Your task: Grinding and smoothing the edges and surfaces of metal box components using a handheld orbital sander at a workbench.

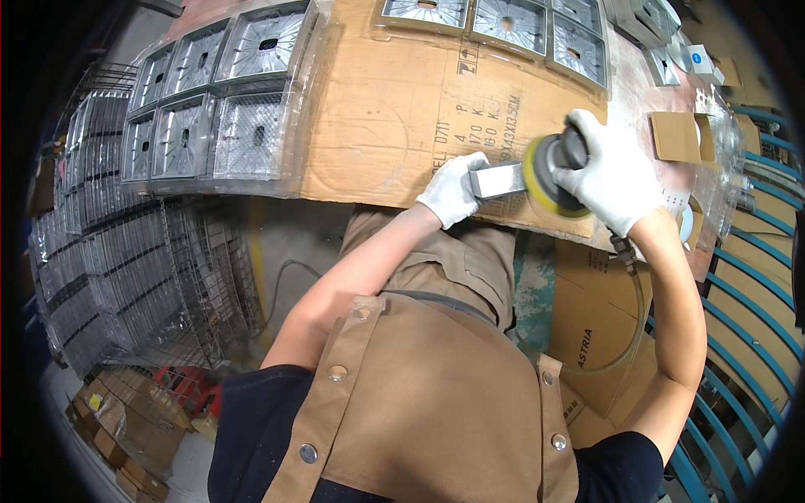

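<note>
My left hand (453, 191), in a white glove, is closed on the left side of a shiny square metal part (501, 180). My right hand (619, 174), gloved too, wraps round the dark body of an air-powered orbital sander (570, 149). The sander's yellow-edged pad (538, 178) is tilted up on its side at the right end of the metal part. It appears to touch the part, though the contact itself is hidden. An air hose (639, 306) hangs down from the sander beside my right forearm. Both hands are above the near edge of a flat cardboard sheet (377, 109).
Clear trays of square metal parts (262, 42) sit at the table's left; another tray (508, 25) lies at the far side. Small open cartons (677, 137) stand on the right. Stacked trays (109, 277) rise left of the table, and blue rails (759, 335) run along the right.
</note>
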Demonstrator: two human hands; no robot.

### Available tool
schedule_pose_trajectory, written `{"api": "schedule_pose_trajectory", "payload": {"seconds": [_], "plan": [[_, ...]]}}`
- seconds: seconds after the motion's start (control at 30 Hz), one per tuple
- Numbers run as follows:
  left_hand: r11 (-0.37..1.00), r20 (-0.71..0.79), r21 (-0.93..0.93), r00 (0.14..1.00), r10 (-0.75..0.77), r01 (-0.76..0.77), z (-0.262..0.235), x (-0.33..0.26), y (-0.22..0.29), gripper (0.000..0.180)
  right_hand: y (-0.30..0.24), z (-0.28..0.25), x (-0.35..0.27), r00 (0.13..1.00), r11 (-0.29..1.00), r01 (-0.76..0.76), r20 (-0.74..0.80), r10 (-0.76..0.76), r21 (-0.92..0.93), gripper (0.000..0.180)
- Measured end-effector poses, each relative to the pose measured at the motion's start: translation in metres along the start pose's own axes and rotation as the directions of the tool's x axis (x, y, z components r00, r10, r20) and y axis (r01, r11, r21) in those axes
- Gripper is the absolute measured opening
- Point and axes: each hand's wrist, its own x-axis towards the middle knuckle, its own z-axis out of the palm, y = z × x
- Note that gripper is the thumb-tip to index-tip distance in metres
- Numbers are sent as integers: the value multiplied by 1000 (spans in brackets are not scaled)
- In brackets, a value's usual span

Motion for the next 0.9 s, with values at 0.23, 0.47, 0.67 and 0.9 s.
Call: {"api": "schedule_pose_trajectory", "payload": {"seconds": [0.23, 0.47, 0.67, 0.9], "plan": [[999, 20, 48, 1000, 7, -8, -7, -4, 20, 27, 28, 6, 0, 999, 1000, 17, -29, -17, -13, 43], [990, 40, -118, 997, -72, 76, -2, -1, 6, 28, -5, 3, -2, 999, 996, 37, -32, -39, -86, 44], [998, -15, 38, 999, 47, -47, 1, -2, -1, 24, 21, 5, 5, 1000, 1000, -7, 0, 7, 5, 42], [989, 18, -134, 998, -56, 58, 3, 0, 7, 28, -47, -13, 10, 978, 1000, -23, 209, 20, 13, 39]]}}
